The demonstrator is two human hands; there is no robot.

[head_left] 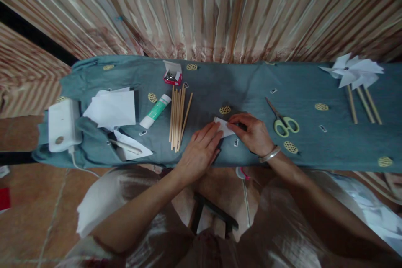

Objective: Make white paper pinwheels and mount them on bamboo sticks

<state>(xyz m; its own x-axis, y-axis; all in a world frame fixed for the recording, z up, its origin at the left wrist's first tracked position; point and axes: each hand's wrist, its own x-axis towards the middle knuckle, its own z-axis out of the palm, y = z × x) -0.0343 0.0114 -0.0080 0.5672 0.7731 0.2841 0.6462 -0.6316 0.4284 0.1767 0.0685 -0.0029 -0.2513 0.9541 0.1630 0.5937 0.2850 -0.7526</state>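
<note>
A small folded piece of white paper (225, 127) lies on the blue-green cloth in front of me. My left hand (201, 145) rests on its left side, fingers stretched out and pressing it down. At the paper's right edge, my right hand (253, 134) is closed, thumb and fingers pinching it; a bracelet circles that wrist. Green-handled scissors (284, 124) lie to the right of this hand. Several wooden sticks (177, 119) lie in a bundle beyond my left hand, beside a green and white glue stick (156, 111).
White paper sheets (116, 108) and a pen-like tool (125, 146) on a paper piece lie at left, near a white device (63, 125) with a cable. An opened red box (172, 74) of small metal pieces stands behind the sticks. White paper pinwheels (356, 71) on sticks lie far right.
</note>
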